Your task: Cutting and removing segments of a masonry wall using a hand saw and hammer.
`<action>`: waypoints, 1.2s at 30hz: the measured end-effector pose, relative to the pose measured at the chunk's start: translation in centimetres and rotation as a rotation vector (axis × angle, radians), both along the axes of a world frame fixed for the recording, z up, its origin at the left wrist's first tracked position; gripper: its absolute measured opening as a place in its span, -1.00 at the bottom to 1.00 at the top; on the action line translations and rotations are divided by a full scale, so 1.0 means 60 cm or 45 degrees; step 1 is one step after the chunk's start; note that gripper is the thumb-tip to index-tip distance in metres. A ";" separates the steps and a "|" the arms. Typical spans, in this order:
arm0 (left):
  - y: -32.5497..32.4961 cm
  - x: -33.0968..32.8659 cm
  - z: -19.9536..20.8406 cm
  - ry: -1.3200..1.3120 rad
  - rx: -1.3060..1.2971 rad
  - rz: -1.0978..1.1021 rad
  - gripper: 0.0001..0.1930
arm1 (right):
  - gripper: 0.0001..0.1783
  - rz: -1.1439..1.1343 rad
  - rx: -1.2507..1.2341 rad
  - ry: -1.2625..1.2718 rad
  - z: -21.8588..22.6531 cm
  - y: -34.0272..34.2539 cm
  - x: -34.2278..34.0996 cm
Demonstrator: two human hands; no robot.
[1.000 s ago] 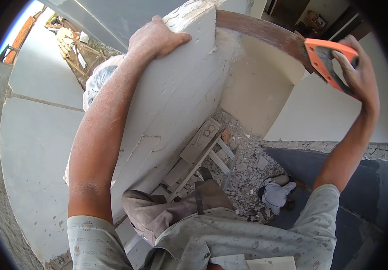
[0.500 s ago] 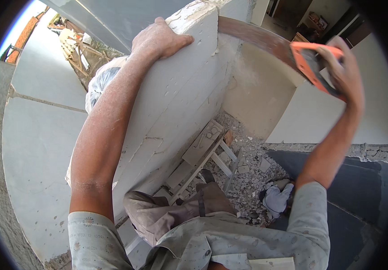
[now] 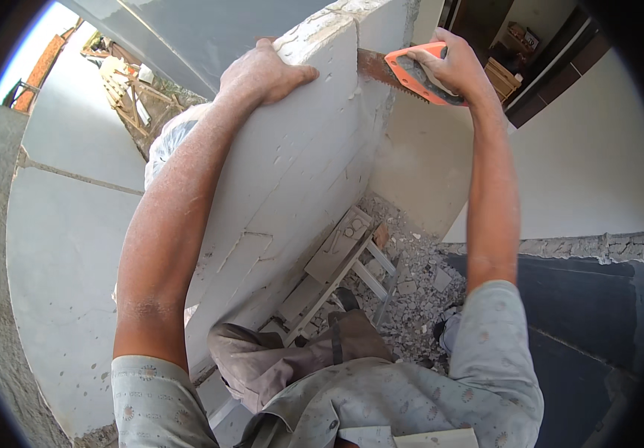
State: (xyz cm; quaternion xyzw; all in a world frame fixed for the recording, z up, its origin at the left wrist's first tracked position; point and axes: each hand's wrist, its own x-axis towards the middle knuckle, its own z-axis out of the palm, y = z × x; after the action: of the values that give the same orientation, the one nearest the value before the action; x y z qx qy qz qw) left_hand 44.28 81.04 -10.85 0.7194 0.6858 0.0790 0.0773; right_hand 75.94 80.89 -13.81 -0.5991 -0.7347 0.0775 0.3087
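My right hand (image 3: 458,67) is closed round the orange handle of a handsaw (image 3: 411,75). The toothed blade runs left into a vertical cut in a pale, dusty block wall (image 3: 292,172), and its far part is hidden in the cut. My left hand (image 3: 266,75) grips the top edge of that wall, left of the cut, with the thumb lying on the near face and the other fingers partly hidden over the far side. White dust coats the hand and forearm.
A stepladder (image 3: 370,280) stands below against the wall, my leg beside it. Broken rubble (image 3: 411,299) covers the floor there. Behind the wall sits a pale plastic bag (image 3: 163,153); scrap wood (image 3: 131,93) lies farther off. A wooden crate (image 3: 502,78) stands beyond the saw.
My right hand has pushed the saw leftward, so less blade shows between handle and wall. My left hand stays on the top edge.
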 end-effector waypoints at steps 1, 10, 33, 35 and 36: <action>0.002 -0.002 -0.001 0.026 0.022 -0.011 -0.09 | -0.55 0.004 -0.201 0.102 0.015 -0.021 0.007; 0.006 0.002 -0.018 0.047 0.007 -0.006 -0.10 | -0.62 -0.117 -0.068 0.116 -0.033 -0.028 0.007; 0.012 -0.003 -0.017 0.076 0.021 -0.030 -0.15 | -0.54 -0.248 -0.137 0.198 -0.104 -0.019 -0.015; 0.006 -0.003 -0.012 0.054 0.101 -0.011 -0.14 | -0.53 -0.137 -0.108 0.304 -0.148 0.001 -0.026; 0.000 -0.001 -0.012 -0.025 0.025 0.002 -0.13 | -0.53 -0.184 -0.103 0.285 -0.164 -0.016 -0.006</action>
State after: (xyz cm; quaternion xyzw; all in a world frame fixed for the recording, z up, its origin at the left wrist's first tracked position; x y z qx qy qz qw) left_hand 44.24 81.02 -11.58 0.7186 0.6848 0.0930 0.0769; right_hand 75.55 79.92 -23.63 -0.6499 -0.6469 0.1510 0.3692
